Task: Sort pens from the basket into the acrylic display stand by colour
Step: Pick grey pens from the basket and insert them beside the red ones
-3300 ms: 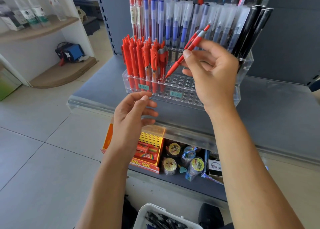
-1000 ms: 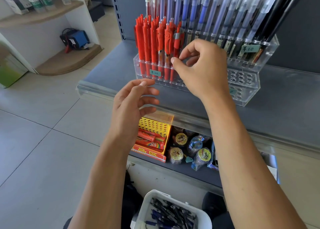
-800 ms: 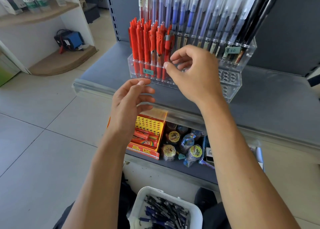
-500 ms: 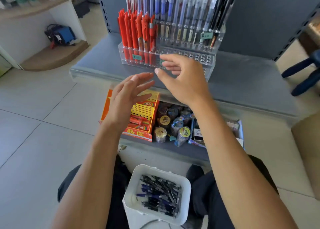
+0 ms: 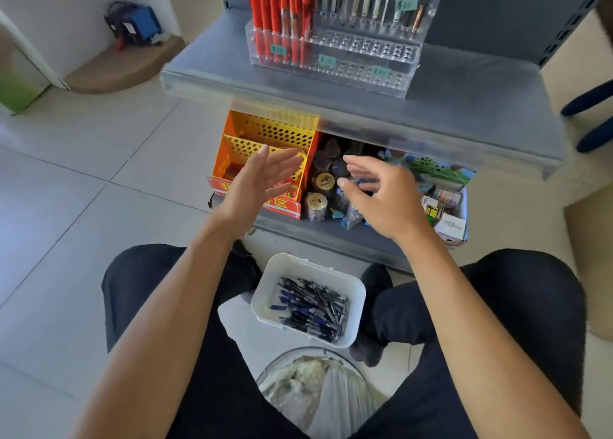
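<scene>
Pens (image 5: 311,309), dark blue and black, lie heaped in a white basket (image 5: 356,292) on the floor between a seated person's knees, while both bare hands hover above it, holding nothing. The left hand (image 5: 258,183) is spread flat, its fingers straight and close together, angled up toward the right; it touches nothing. The right hand (image 5: 384,193) is relaxed, fingers loosely bent and parted, thumb pointing left, also free of any pen. The two hands are near each other but apart, in front of the lower shelf, where an orange perforated box (image 5: 265,139) and small wrapped goods sit. On the grey shelf (image 5: 464,100) above, the acrylic display stand (image 5: 374,70) carries red pens (image 5: 282,10) standing upright at its left end and clear-barrelled pens (image 5: 365,3) in the row behind, to the right; its front rows of holes to the right stand unfilled.
</scene>
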Demonstrator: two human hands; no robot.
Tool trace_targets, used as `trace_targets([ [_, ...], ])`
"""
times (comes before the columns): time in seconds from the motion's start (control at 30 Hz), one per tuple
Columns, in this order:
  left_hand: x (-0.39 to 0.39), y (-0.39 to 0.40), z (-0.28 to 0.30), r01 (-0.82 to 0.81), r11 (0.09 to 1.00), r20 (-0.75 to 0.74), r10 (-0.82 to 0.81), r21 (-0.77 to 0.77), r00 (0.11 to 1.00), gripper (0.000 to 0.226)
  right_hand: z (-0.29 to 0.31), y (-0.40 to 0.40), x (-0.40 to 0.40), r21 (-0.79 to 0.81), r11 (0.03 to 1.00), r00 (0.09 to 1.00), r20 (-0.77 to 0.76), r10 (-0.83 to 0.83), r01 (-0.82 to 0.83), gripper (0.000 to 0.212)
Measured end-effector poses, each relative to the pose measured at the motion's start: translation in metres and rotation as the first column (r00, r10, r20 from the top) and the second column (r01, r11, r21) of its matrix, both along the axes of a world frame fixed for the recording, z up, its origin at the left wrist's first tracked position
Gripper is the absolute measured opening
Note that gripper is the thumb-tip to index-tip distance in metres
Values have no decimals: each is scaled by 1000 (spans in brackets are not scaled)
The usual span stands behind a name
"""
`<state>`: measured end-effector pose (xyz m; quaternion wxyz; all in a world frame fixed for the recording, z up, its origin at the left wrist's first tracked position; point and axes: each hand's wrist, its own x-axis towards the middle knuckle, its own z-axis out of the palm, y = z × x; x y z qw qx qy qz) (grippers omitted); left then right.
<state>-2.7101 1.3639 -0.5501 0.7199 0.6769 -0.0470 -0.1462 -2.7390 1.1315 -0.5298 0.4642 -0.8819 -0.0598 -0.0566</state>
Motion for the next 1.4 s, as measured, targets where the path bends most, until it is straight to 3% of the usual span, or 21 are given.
trace_targets([
  [0.27,-42,4,-54,104,993,-277,-115,-54,954,74,-71,-12,-56,15,1000,967,-254,-4,8,42],
  [0.57,-66,15,-112,-8,974,-520,-113,-225,846,75,-136,-18,-84,-6,1000,886,-464,-21,20,35],
  [0.87,-47,10,-141,-28,977,-622,-113,-212,775,75,-202,-2,-64,-98,993,751,-660,-20,-59,29],
  [1.07,-43,9,-156,-105,975,-681,-57,-194,730,76,-248,20,-46,-222,965,668,-740,-74,-139,35],
  [1.2,-43,14,-163,-164,972,-719,-7,-168,695,76,-277,29,-40,-224,964,614,-784,-92,-142,30],
  [1.4,-46,19,-170,-213,959,-746,2,-188,666,79,-311,36,-39,-229,959,611,-787,-81,-168,34],
])
